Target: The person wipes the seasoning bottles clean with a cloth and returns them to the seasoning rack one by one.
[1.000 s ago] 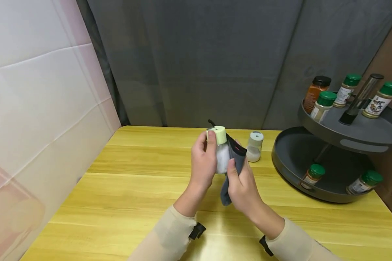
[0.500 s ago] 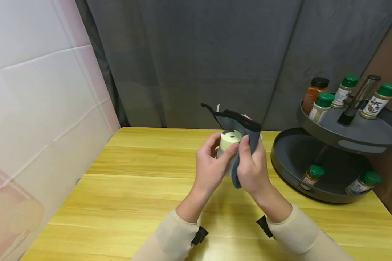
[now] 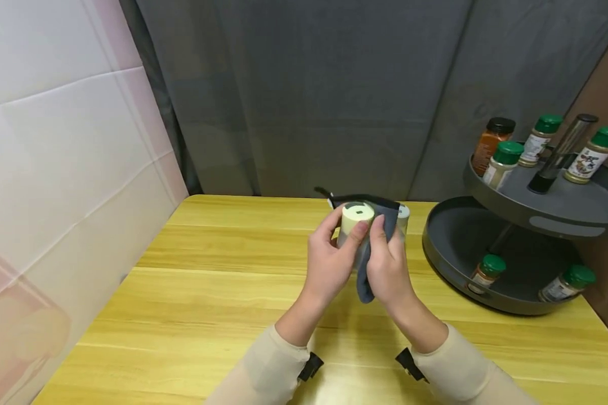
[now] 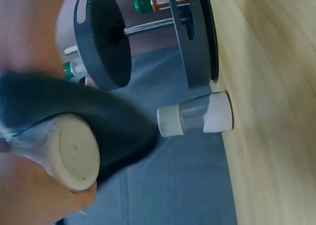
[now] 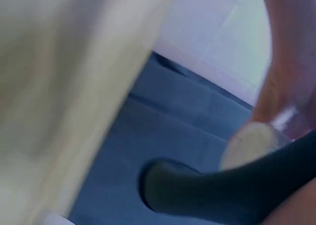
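Note:
In the head view, my left hand (image 3: 326,264) grips a seasoning jar (image 3: 357,214) with a pale yellow lid, its top tilted toward me. The left wrist view shows the jar's round base (image 4: 76,153). My right hand (image 3: 389,270) pinches a dark grey cloth (image 3: 366,281) with a black edge, thumb on top, against the jar's right side. Part of the cloth stands up behind the lid. Both thumbs are close together at the jar. The cloth (image 5: 212,190) covers part of the jar in the right wrist view.
A second jar (image 4: 217,113) with white contents stands on the wooden table (image 3: 208,292), partly hidden behind my right hand in the head view. On the right is a dark two-tier rack (image 3: 436,253) with several seasoning bottles. A grey curtain (image 3: 304,101) hangs behind the table.
The jar has moved slightly right and its lid has tipped toward me. My left thumb has shifted from the lid's side to its front. The cloth rose behind the lid, then dropped a little.

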Tool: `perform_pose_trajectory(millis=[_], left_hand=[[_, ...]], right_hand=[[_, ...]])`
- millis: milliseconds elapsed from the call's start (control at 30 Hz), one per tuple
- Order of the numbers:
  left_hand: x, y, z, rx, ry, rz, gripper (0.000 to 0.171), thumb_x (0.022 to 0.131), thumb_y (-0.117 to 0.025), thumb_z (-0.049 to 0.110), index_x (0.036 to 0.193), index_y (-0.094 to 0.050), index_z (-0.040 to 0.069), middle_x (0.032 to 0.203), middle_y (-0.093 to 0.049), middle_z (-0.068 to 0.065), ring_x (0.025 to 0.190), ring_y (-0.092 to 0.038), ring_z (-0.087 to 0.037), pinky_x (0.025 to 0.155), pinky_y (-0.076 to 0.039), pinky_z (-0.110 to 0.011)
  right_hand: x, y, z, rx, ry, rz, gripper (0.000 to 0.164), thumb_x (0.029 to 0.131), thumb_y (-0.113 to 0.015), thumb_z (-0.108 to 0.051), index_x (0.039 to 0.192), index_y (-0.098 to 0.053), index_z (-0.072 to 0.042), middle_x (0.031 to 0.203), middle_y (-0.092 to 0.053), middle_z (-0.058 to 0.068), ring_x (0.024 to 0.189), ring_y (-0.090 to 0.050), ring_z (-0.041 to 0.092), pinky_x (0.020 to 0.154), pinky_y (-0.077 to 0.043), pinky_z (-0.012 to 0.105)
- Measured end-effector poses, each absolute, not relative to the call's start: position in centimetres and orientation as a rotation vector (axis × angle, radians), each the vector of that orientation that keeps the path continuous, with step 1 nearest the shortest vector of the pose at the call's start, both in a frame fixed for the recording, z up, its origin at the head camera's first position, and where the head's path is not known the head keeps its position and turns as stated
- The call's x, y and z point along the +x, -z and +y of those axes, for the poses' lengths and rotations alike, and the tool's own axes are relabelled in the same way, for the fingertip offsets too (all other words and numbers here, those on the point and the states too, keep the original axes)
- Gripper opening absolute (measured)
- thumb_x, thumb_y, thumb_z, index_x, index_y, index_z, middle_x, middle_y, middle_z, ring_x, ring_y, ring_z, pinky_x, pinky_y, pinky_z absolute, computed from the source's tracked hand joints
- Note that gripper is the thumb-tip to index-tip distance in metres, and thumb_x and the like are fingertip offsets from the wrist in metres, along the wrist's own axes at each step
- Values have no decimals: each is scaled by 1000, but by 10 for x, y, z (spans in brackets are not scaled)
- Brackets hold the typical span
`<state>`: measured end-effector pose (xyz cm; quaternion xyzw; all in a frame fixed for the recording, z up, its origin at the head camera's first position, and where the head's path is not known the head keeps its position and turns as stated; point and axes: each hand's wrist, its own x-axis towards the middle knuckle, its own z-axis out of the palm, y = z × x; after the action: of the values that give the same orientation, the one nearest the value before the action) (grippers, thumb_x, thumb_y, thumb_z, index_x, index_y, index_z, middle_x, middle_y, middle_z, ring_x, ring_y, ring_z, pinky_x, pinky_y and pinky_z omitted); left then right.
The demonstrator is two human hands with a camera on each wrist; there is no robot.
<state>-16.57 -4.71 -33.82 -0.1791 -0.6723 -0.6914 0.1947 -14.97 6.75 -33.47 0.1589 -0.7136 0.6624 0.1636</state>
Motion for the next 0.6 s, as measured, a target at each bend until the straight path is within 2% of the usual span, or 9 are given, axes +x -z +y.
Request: perform_pose_trajectory(millis=[67, 133, 200, 300, 367, 433, 500, 600], left_hand=[[-165, 340, -44, -529, 1935, -1884, 36, 101, -74, 18, 135, -69, 8, 122, -73, -13, 103, -66, -13, 74, -64, -28], [-165, 339, -44, -547, 1913, -1869, 35, 101, -74, 16, 135, -69, 6, 121, -73, -14, 103, -66, -13, 75, -64, -27], [-165, 336, -45, -546, 1893, -1857, 35, 102, -73, 17, 135, -69, 6, 123, -73, -14, 104, -67, -13, 76, -64, -26], [-167, 333, -48, -518, 1855, -1843, 34, 102, -73, 20, 134, -70, 7, 122, -74, -13, 106, -67, -15, 76, -63, -26], [-168, 333, -50, -493, 1836, -1849, 33, 103, -72, 23, 132, -71, 8, 123, -74, -11, 106, -67, -16, 76, -62, -26], [-168, 335, -50, -472, 1828, -1858, 33, 102, -73, 25, 131, -71, 9, 122, -74, -10, 106, -66, -17, 76, -62, -27], [-168, 338, -49, -472, 1824, -1878, 32, 102, -73, 26, 130, -72, 10, 122, -73, -10, 104, -66, -17, 73, -62, -27], [-165, 342, -45, -497, 1847, -1905, 34, 102, -74, 26, 132, -72, 10, 125, -71, -10, 107, -65, -16, 75, -63, -27]], right_hand=[[-149, 328, 66, 507, -1805, -1970, 45, 117, -32, -29, 147, -47, 1, 121, -65, 16, 104, -65, 23, 94, -49, 25], [-149, 329, 63, 547, -1679, -1946, 50, 116, -36, -24, 161, -34, -2, 147, -56, 17, 130, -58, 26, 112, -43, 27], [-146, 336, 60, 542, -1579, -1965, 53, 115, -40, -20, 163, -30, -1, 154, -50, 19, 136, -54, 28, 116, -40, 30], [-143, 351, 60, 460, -1599, -2076, 44, 116, -38, -25, 148, -44, 4, 123, -59, 19, 107, -60, 27, 96, -46, 31], [-141, 356, 62, 365, -1721, -2164, 41, 117, -34, -31, 136, -49, 3, 103, -53, 14, 90, -53, 21, 82, -43, 29], [-142, 354, 64, 298, -1843, -2194, 45, 117, -29, -38, 127, -52, 0, 93, -50, 11, 82, -51, 20, 76, -41, 29], [-144, 347, 65, 294, -1915, -2141, 48, 117, -27, -42, 123, -54, -2, 91, -52, 11, 79, -54, 19, 74, -43, 28], [-147, 336, 64, 402, -1866, -1994, 44, 117, -31, -35, 138, -52, -2, 107, -62, 15, 90, -61, 18, 83, -49, 24]])
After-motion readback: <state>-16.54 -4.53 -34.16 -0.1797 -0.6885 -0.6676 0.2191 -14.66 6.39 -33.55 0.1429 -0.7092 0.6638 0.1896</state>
